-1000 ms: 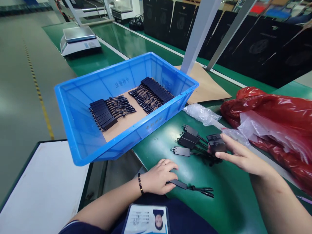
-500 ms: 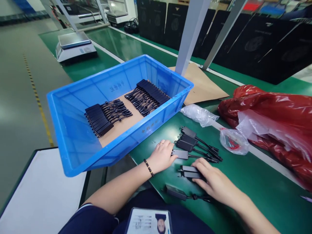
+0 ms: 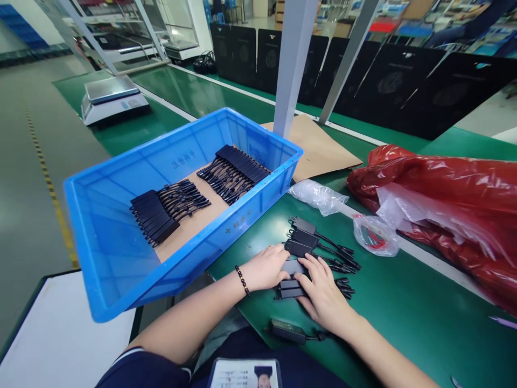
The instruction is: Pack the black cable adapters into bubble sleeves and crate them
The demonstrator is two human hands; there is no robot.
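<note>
My left hand [image 3: 267,268], with a beaded bracelet at its wrist, pinches the near end of a flat black box with cables [image 3: 293,266]. My right hand [image 3: 326,295] grips a pair of similar black boxes [image 3: 291,289] lying side by side, pressed close to that one; its fingers cover their far ends and part of their cables. Just behind, several more cabled boxes [image 3: 301,238] lie in a fanned row on the green table. A single cabled box [image 3: 287,331] rests apart, close to my body.
Left of my hands stands a blue crate [image 3: 186,276] with two rows of cabled boxes on cardboard. A clear plastic bag [image 3: 319,197], a wrapped tape roll [image 3: 375,235] and red plastic sheeting [image 3: 452,183] lie to the right. A metal post [image 3: 293,70] rises behind the crate.
My right hand has slid left with the pair of boxes, bringing them against the box at my left hand. The view has tilted up slightly.
</note>
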